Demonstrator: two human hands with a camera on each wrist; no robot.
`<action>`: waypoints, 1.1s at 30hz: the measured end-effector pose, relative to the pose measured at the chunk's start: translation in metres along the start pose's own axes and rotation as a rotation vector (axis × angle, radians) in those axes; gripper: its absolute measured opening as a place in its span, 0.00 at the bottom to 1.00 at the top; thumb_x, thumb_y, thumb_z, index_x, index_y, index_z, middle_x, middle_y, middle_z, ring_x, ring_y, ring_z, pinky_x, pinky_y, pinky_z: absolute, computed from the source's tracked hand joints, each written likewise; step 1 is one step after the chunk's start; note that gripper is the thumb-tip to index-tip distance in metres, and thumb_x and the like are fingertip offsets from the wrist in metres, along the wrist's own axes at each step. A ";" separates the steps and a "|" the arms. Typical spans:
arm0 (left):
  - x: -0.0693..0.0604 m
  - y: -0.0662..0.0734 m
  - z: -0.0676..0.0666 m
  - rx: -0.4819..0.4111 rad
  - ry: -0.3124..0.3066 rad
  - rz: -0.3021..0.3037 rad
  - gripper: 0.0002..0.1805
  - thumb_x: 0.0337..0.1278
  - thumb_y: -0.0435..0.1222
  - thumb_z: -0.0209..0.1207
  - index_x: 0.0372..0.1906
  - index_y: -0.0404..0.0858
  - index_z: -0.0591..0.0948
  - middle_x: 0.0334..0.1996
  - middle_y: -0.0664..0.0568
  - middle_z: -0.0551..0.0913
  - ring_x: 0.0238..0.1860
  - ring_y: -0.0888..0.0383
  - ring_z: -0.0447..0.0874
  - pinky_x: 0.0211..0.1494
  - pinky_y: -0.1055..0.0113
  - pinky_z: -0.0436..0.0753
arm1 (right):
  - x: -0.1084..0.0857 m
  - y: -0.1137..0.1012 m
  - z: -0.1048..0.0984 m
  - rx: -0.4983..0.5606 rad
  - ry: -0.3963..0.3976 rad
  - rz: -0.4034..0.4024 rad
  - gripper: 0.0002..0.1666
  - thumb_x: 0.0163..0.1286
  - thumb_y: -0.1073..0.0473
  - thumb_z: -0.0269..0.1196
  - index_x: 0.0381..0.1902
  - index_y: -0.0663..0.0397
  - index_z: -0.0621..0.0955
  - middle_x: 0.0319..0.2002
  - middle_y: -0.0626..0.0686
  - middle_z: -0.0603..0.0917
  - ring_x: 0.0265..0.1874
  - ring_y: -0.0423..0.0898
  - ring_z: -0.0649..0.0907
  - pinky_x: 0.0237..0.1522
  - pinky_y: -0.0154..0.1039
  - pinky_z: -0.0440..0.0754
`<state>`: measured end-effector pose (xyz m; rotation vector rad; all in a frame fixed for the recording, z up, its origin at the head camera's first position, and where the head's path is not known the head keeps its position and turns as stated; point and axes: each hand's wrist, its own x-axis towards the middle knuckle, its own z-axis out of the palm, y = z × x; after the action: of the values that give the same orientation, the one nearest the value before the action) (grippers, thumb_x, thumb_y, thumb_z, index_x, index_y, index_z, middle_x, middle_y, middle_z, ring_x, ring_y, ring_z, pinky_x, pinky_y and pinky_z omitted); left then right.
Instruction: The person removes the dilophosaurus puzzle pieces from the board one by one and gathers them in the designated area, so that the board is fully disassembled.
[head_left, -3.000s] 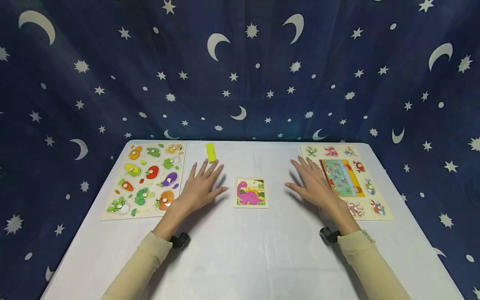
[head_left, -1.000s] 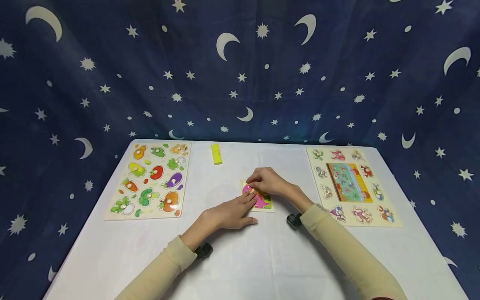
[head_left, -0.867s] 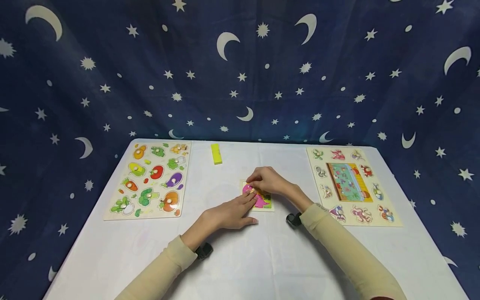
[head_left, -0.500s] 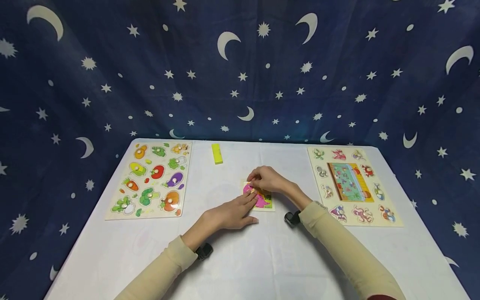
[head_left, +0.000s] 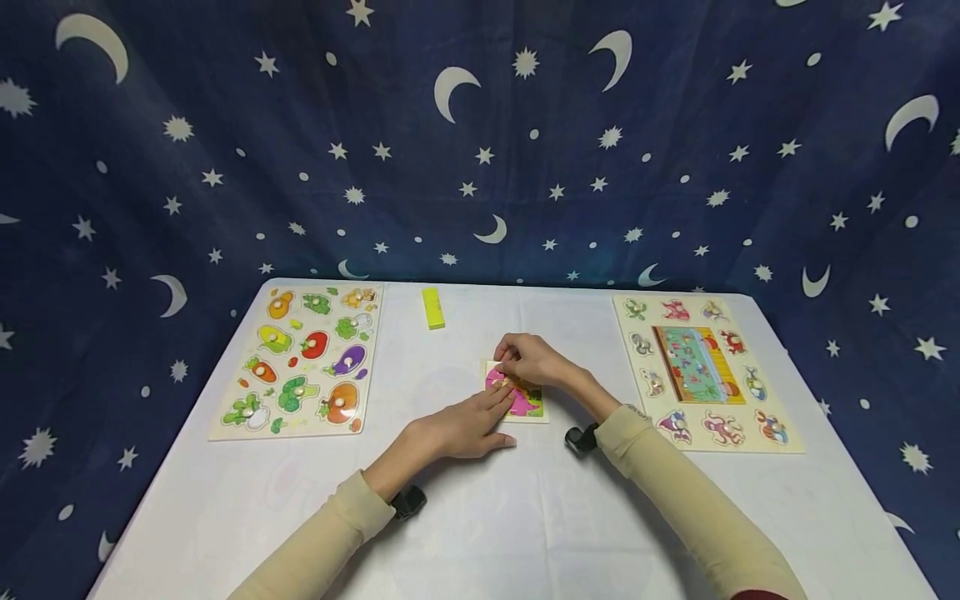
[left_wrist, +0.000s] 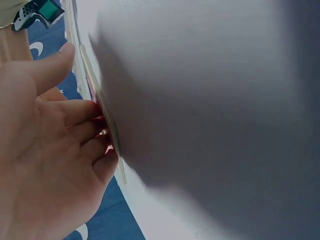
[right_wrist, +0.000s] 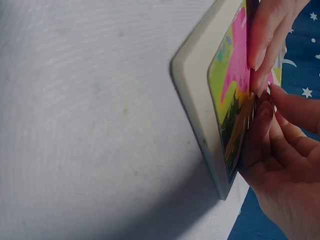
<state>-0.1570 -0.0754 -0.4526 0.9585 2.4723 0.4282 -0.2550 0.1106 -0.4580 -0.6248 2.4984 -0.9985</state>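
In the head view, a small square jigsaw puzzle (head_left: 534,410) with a pink dinosaur lies on the white table, partly covered by both hands. My left hand (head_left: 467,427) rests straight fingers on its left and middle part, thumb apart on the near side. In the left wrist view, the left fingertips touch the puzzle's face beyond the board edge (left_wrist: 107,112). My right hand (head_left: 538,363) bends over the far left corner, thumb and index finger pinching a puzzle piece there. The right wrist view shows the right fingers (right_wrist: 287,150) curled close to the left fingertips; the pinched piece is mostly hidden.
A vegetable peg puzzle board (head_left: 318,425) lies at the left, a sea-animal peg board (head_left: 645,367) at the right. A yellow block (head_left: 432,308) sits toward the back of the white table (head_left: 480,525). A dark blue star-patterned curtain (head_left: 390,217) hangs behind.
From three seconds ago, both hands have come inward from either side onto the dinosaur puzzle. Over the last second they stay almost still, with the right wrist shifting slightly.
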 end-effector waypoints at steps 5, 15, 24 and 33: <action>0.000 0.001 0.000 0.004 0.003 0.009 0.41 0.78 0.53 0.51 0.82 0.35 0.54 0.84 0.47 0.47 0.84 0.53 0.44 0.84 0.57 0.54 | -0.001 0.004 0.000 0.055 0.020 0.022 0.06 0.69 0.65 0.67 0.43 0.60 0.85 0.33 0.53 0.86 0.31 0.43 0.79 0.37 0.34 0.76; 0.002 0.002 0.001 -0.028 -0.018 0.010 0.41 0.78 0.53 0.51 0.82 0.37 0.54 0.84 0.49 0.47 0.84 0.54 0.44 0.84 0.57 0.54 | -0.004 0.020 -0.005 0.296 0.058 0.121 0.10 0.71 0.63 0.67 0.47 0.62 0.86 0.33 0.54 0.89 0.27 0.42 0.82 0.32 0.32 0.82; 0.006 0.001 -0.003 -0.022 -0.042 -0.013 0.42 0.76 0.52 0.54 0.83 0.38 0.53 0.85 0.50 0.45 0.85 0.54 0.41 0.85 0.58 0.52 | -0.015 0.027 -0.020 0.425 0.093 0.135 0.13 0.73 0.64 0.64 0.51 0.68 0.84 0.34 0.56 0.90 0.28 0.43 0.86 0.35 0.35 0.88; 0.000 -0.003 0.000 -0.009 -0.039 0.014 0.55 0.63 0.54 0.67 0.83 0.37 0.50 0.85 0.49 0.41 0.85 0.51 0.39 0.84 0.56 0.53 | -0.032 0.040 -0.033 0.458 0.114 0.147 0.15 0.75 0.66 0.62 0.54 0.71 0.83 0.35 0.58 0.89 0.29 0.44 0.88 0.37 0.40 0.91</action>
<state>-0.1589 -0.0778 -0.4538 0.9721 2.4281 0.4210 -0.2552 0.1716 -0.4592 -0.2440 2.2467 -1.5149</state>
